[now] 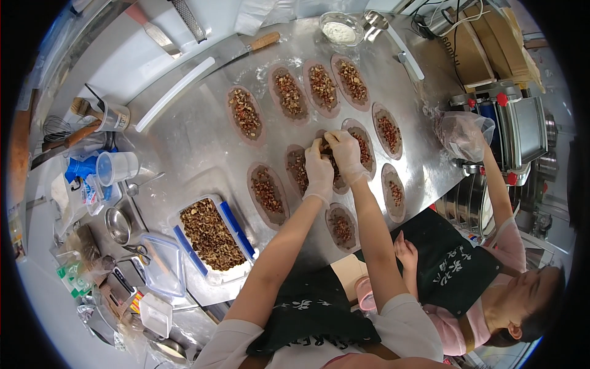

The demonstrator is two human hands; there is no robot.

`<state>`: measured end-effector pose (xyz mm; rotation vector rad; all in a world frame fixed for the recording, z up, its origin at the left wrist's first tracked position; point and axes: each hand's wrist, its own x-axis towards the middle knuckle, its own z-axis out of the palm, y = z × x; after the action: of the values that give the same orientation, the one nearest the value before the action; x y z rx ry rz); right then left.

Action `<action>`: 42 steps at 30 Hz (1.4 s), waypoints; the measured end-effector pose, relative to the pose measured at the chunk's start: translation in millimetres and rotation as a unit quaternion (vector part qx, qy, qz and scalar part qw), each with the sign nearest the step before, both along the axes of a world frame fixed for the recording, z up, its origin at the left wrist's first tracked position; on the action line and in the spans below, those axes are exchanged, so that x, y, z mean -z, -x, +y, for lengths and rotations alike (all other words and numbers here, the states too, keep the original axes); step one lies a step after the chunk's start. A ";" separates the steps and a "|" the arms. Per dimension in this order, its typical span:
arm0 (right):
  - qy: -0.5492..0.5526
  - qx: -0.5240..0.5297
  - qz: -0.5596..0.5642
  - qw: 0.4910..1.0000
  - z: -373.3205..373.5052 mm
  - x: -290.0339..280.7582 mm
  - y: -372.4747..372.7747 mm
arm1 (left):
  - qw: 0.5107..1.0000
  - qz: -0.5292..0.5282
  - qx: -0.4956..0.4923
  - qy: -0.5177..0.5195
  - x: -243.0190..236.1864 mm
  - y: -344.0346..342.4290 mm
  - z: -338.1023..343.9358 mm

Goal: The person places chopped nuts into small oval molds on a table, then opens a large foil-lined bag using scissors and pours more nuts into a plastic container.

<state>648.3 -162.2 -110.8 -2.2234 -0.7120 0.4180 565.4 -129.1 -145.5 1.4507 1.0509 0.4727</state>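
My left hand (318, 173) and my right hand (345, 155), both in thin clear gloves, meet over an oval piece of brownish dough (337, 186) topped with chopped filling. Their fingers are bent and pressed together near its far end; what lies between the fingertips is hidden. Close by on the left, another topped dough oval (297, 167) is partly covered by my left hand. To the right of my right hand lies a further topped oval (364, 147). Several more surround them, including one at the near side (342, 226) and one at the left (267, 192).
A blue-latched tub (232, 222) of walnut pieces stands near left. At the back are a bowl of white powder (340, 29) and a wooden-handled knife (264, 41). On the right, a co-worker's gloved hand (462, 136) reaches over the metal table (184, 144). Scissors (140, 252) lie left.
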 end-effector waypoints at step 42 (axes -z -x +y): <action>-0.473 0.297 0.467 0.685 -66.5 23.3 33.6 | 0.998 0.027 0.048 -0.023 -24.8 45.9 -36.8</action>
<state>614.7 -228.7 -134.1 -0.8945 0.3498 0.5790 519.5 -165.9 -120.8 1.5558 1.0136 0.3919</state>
